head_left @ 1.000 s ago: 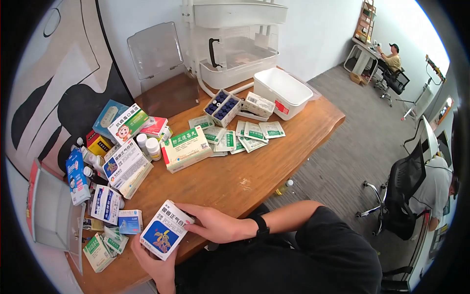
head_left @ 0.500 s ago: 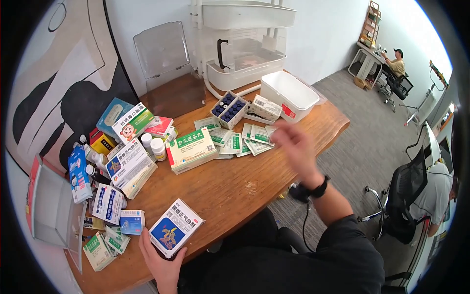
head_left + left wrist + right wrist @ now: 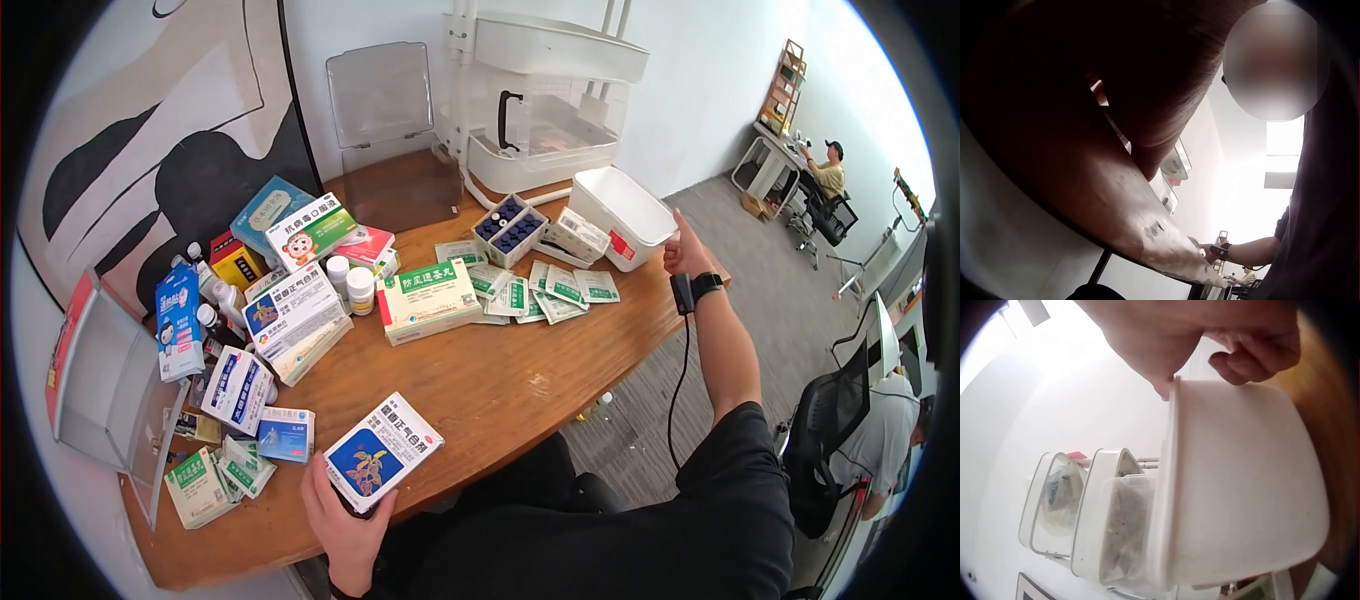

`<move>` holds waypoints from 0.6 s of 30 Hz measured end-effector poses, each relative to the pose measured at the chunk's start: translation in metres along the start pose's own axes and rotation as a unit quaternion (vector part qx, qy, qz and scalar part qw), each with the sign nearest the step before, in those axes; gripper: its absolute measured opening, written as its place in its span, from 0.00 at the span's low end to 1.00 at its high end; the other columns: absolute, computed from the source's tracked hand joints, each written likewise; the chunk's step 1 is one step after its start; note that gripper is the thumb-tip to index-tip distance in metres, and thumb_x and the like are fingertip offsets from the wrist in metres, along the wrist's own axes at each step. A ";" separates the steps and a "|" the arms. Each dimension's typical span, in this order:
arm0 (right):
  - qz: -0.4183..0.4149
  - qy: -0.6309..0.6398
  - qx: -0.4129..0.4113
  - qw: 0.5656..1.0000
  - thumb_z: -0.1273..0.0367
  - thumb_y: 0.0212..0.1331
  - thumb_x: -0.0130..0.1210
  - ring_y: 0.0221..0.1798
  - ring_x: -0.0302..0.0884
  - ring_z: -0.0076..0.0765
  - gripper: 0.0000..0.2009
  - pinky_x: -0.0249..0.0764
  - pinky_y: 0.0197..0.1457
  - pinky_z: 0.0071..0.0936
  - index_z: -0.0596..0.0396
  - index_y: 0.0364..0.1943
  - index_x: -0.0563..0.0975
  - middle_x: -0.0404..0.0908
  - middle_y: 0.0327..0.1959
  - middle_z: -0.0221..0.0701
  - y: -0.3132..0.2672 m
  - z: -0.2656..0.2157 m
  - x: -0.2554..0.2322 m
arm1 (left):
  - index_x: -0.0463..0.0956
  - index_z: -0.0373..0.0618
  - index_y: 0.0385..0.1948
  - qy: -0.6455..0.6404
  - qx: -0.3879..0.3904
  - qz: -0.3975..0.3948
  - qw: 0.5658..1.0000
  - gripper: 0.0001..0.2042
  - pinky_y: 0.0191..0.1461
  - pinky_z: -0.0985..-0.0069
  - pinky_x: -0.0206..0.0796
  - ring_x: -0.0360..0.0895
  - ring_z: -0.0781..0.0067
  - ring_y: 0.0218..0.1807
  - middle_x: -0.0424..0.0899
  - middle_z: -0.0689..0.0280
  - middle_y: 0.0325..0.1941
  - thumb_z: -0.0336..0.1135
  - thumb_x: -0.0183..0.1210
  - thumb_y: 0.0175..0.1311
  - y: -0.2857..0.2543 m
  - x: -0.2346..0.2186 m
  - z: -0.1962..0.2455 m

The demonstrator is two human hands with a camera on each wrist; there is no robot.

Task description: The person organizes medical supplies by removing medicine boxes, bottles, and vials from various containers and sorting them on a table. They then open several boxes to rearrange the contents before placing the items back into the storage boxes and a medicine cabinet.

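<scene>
My left hand grips the lower end of a white medicine box with a blue plant picture, near the table's front edge. Its thumb and fingers lie on opposite sides of the box. At the far right, my right hand is at the corner of a white plastic tub. In the right wrist view, the thumb hooks over the tub's rim and the other fingers curl beside its outer wall. The left wrist view is mostly dark forearm and hand; the box is hidden there.
Medicine boxes and bottles crowd the left of the wooden table, beside a clear-lidded case. Green-and-white sachets, a green-labelled box and a divided box of dark-capped vials lie mid-table. A white rack stands behind.
My right hand let go of the medicine box and reached right and away to the white tub. My left hand keeps holding the box. The head view has turned.
</scene>
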State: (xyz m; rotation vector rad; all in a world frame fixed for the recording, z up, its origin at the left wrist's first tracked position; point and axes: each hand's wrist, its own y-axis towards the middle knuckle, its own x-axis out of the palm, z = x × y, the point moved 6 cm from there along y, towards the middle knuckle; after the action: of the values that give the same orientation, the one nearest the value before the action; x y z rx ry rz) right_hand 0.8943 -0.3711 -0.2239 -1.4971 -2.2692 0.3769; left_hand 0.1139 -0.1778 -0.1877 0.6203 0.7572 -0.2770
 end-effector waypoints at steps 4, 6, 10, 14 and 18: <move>0.017 0.000 0.007 1.000 0.27 0.57 0.64 0.15 0.54 0.19 0.35 0.52 0.19 0.19 0.41 0.25 0.65 0.58 0.14 0.17 0.010 -0.001 -0.006 | 0.61 0.34 0.77 0.010 0.006 0.003 1.000 0.54 0.73 0.48 0.69 0.72 0.32 0.71 0.70 0.38 0.72 0.38 0.85 0.47 -0.001 0.000 -0.002; 0.019 -0.015 0.004 1.000 0.25 0.53 0.66 0.16 0.55 0.20 0.37 0.53 0.20 0.19 0.44 0.26 0.69 0.60 0.16 0.17 0.007 0.000 -0.006 | 0.61 0.34 0.77 0.010 0.007 0.001 1.000 0.54 0.73 0.48 0.69 0.72 0.32 0.71 0.70 0.38 0.72 0.39 0.85 0.47 -0.001 0.000 0.000; 0.066 -0.059 0.010 0.996 0.24 0.49 0.68 0.27 0.69 0.23 0.45 0.63 0.27 0.19 0.59 0.38 0.78 0.71 0.27 0.25 -0.007 -0.001 -0.006 | 0.61 0.35 0.78 -0.003 0.003 0.002 1.000 0.54 0.75 0.51 0.67 0.73 0.36 0.71 0.71 0.42 0.72 0.34 0.85 0.44 0.000 0.001 0.000; 0.052 -0.056 0.014 0.997 0.26 0.50 0.70 0.43 0.75 0.30 0.54 0.74 0.40 0.23 0.71 0.56 0.75 0.75 0.42 0.35 -0.024 -0.001 0.001 | 0.61 0.35 0.78 0.005 0.005 -0.001 1.000 0.54 0.74 0.49 0.68 0.72 0.34 0.72 0.70 0.40 0.72 0.37 0.85 0.47 -0.001 0.001 -0.001; 0.044 -0.038 -0.013 0.998 0.29 0.51 0.72 0.52 0.75 0.36 0.60 0.79 0.53 0.31 0.76 0.66 0.69 0.74 0.51 0.40 -0.024 0.002 0.001 | 0.61 0.34 0.78 0.006 0.001 -0.006 1.000 0.54 0.74 0.47 0.68 0.72 0.31 0.72 0.69 0.39 0.73 0.38 0.85 0.47 -0.001 0.001 -0.002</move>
State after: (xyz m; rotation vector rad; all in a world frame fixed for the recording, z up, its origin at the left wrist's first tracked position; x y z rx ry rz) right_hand 0.8730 -0.3797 -0.2152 -1.6256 -2.2796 0.4395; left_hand 0.1126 -0.1775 -0.1903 0.6191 0.7722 -0.2858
